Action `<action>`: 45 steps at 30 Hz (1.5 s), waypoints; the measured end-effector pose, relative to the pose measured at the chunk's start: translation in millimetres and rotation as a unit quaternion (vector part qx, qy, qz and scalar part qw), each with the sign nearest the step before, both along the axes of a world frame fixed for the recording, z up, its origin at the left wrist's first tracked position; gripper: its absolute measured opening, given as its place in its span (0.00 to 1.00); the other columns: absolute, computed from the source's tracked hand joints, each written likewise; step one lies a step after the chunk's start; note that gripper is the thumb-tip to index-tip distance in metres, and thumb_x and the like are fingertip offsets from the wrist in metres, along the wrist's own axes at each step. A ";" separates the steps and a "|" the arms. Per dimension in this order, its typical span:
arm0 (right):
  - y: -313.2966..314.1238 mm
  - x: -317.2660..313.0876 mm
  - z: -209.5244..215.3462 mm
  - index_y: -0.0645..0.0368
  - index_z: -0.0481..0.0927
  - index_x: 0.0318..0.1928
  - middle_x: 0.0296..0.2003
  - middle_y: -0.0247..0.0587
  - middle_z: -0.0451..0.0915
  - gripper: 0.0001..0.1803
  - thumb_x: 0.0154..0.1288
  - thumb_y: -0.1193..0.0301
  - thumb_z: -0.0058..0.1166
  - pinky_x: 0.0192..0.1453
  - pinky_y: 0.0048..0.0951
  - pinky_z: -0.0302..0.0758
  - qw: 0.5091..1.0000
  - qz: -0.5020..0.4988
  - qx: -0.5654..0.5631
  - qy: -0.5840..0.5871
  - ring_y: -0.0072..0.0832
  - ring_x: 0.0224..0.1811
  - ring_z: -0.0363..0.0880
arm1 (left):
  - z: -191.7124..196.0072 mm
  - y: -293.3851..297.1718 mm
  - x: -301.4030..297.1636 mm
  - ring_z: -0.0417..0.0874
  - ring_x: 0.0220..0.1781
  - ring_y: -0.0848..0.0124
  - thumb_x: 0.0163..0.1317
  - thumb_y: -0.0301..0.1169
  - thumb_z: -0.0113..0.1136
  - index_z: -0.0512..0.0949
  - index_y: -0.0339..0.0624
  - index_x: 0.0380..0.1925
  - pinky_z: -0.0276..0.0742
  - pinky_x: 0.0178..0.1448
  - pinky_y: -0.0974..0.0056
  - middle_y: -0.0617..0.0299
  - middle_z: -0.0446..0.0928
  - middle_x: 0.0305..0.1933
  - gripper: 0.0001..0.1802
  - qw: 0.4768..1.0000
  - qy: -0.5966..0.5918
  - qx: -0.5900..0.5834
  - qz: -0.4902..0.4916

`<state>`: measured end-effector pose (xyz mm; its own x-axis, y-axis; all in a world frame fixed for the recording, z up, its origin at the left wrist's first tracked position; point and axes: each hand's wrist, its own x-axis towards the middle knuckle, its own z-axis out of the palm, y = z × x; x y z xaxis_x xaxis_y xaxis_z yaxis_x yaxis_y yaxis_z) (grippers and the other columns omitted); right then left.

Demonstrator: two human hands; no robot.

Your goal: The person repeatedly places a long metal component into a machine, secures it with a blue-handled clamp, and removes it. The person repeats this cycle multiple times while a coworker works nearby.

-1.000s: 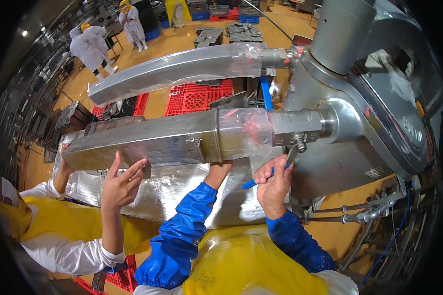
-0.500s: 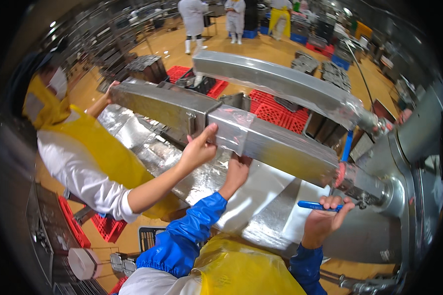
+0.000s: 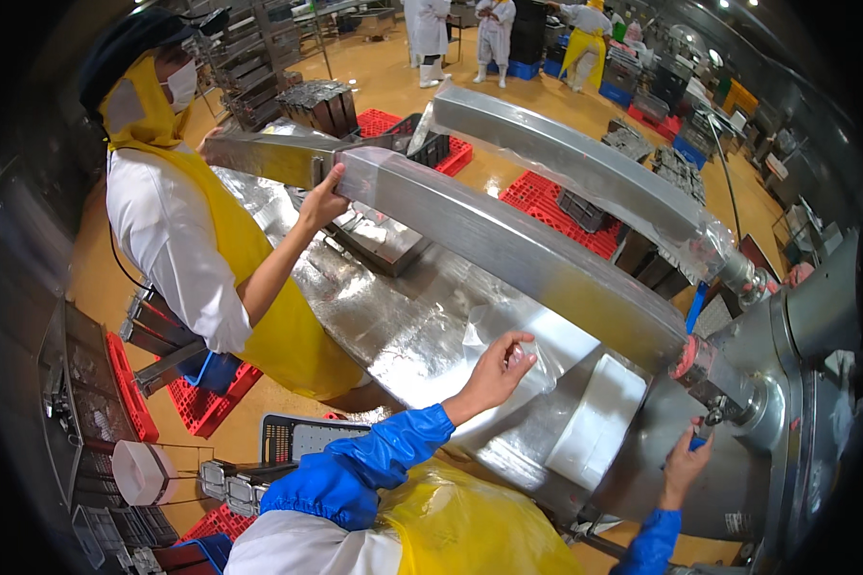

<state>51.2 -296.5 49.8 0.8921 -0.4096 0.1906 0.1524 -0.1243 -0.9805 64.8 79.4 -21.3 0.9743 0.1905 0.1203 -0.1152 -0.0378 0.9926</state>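
My left hand [image 3: 494, 380] is above the metal table [image 3: 393, 331], fingers curled round clear plastic film [image 3: 545, 372]. Low on the right, my right hand [image 3: 683, 467] grips the blue-handled lever [image 3: 702, 439] below the pipe joint. From this joint a long rectangular metal tube [image 3: 508, 235] slants up to the left. Pink paste [image 3: 686, 356] shows at its machine end. At its far end is a long metal mould [image 3: 268, 156], which a co-worker in a yellow apron holds with both hands. A hand of the co-worker [image 3: 324, 198] rests where mould and tube meet.
A second metal tube [image 3: 575, 144] runs parallel beyond mine. The large steel machine [image 3: 815, 326] stands at right. A white block-shaped thing [image 3: 597, 422] lies on the table's near right. Red crates [image 3: 556, 206] and stacked moulds [image 3: 318, 105] stand on the floor; people stand far back.
The mould has moved left along the tube with the co-worker. My left hand has come off the tube, with film in it. My right hand has swung the blue lever downward.
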 end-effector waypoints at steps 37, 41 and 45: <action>137.5 45.7 -157.1 0.54 0.73 0.48 0.38 0.35 0.80 0.03 0.81 0.69 0.51 0.40 0.37 0.86 0.854 0.312 0.352 0.223 0.30 0.41 0.84 | -6.5 -12.1 -26.4 0.77 0.31 0.76 0.76 0.36 0.61 0.79 0.37 0.51 0.75 0.39 0.67 0.65 0.76 0.32 0.13 0.956 0.101 0.234 -0.144; 236.1 105.1 -110.1 0.53 0.75 0.46 0.36 0.34 0.77 0.04 0.81 0.68 0.50 0.29 0.34 0.77 0.829 0.353 0.351 0.252 0.28 0.39 0.81 | -32.2 66.2 -6.5 0.80 0.33 0.76 0.78 0.37 0.59 0.79 0.38 0.46 0.77 0.40 0.67 0.67 0.78 0.33 0.12 0.966 0.185 -0.041 -0.176; 317.3 195.9 -155.3 0.50 0.76 0.46 0.33 0.30 0.73 0.07 0.79 0.63 0.54 0.29 0.29 0.70 0.664 0.550 0.430 0.268 0.25 0.34 0.77 | -5.8 175.1 27.9 0.84 0.41 0.72 0.79 0.33 0.56 0.79 0.42 0.44 0.84 0.50 0.63 0.65 0.81 0.40 0.07 0.938 0.116 -0.319 -0.073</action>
